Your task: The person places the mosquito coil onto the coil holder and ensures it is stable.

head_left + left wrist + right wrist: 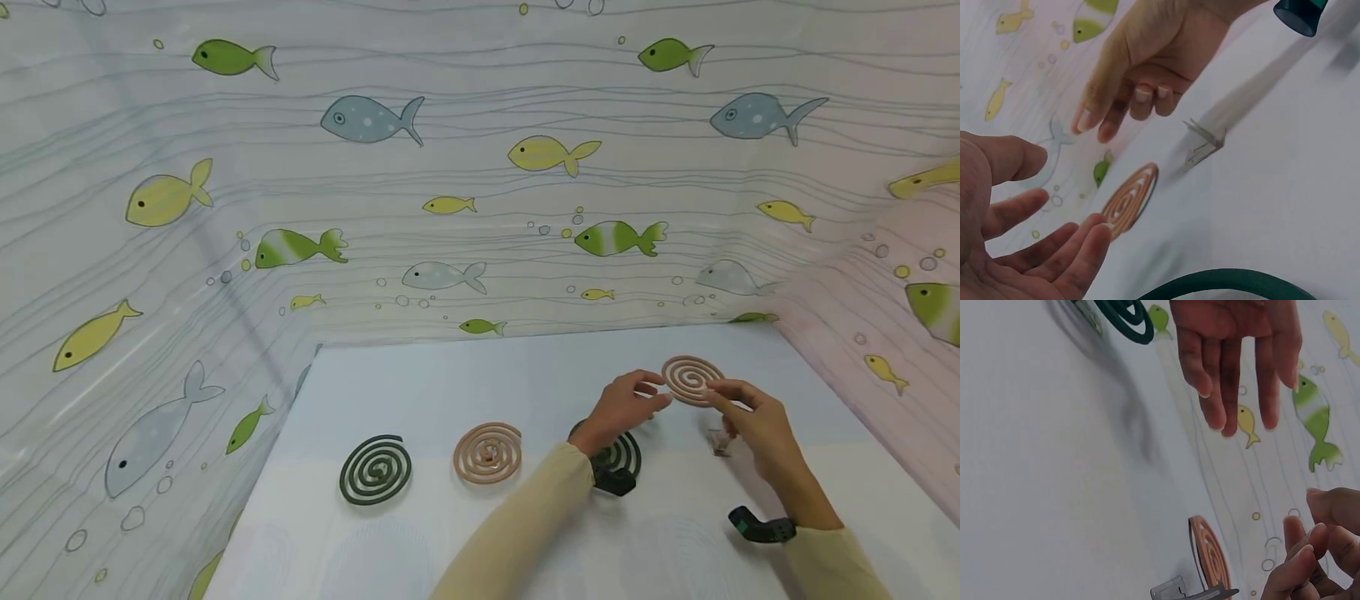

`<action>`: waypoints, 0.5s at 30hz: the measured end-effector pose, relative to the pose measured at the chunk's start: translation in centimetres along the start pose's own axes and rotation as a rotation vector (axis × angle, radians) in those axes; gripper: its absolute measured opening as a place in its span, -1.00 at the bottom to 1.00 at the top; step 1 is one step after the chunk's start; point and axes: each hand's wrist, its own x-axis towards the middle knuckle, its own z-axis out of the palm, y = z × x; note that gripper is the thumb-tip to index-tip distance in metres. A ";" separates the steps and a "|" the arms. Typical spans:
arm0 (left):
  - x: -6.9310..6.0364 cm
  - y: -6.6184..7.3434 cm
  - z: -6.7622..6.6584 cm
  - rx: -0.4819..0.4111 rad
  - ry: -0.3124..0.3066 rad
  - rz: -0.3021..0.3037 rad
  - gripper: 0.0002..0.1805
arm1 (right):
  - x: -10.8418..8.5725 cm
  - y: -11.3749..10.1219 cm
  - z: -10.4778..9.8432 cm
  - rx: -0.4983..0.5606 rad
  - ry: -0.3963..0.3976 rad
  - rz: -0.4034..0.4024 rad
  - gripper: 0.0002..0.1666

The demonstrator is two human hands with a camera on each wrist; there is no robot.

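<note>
A brown mosquito coil (686, 360) lies flat toward the back right of the white table. Over its lower right edge, in the head view, is my right hand (765, 425), thumb and fingers loosely bent. The left wrist view shows a gap between that hand (1154, 56) and the coil (1130, 200). My left hand (625, 404) hovers left of the coil, fingers spread and holding nothing. A small folded metal stand (720, 442) is on the table below the right hand. Partly hidden by my left wrist is a dark green coil (630, 450).
Another dark green coil (375, 471) and a brown coil (487, 452) sit in a row to the left. Fish-patterned walls (450, 242) border the white table (405, 383) at the back and sides. Each wrist carries a dark band (761, 527).
</note>
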 end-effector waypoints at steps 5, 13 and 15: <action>0.5 0.3 0.6 0.016 0.005 -0.039 -0.59 | 0.6 0.7 -0.7 -0.027 0.056 0.039 -0.52; 1.6 0.0 1.2 -0.012 0.024 -0.058 -0.59 | 2.3 1.8 -1.5 0.006 0.101 0.120 -0.59; 1.9 -0.2 1.3 -0.014 0.026 -0.069 -0.60 | 2.7 2.1 -1.6 0.001 0.108 0.136 -0.59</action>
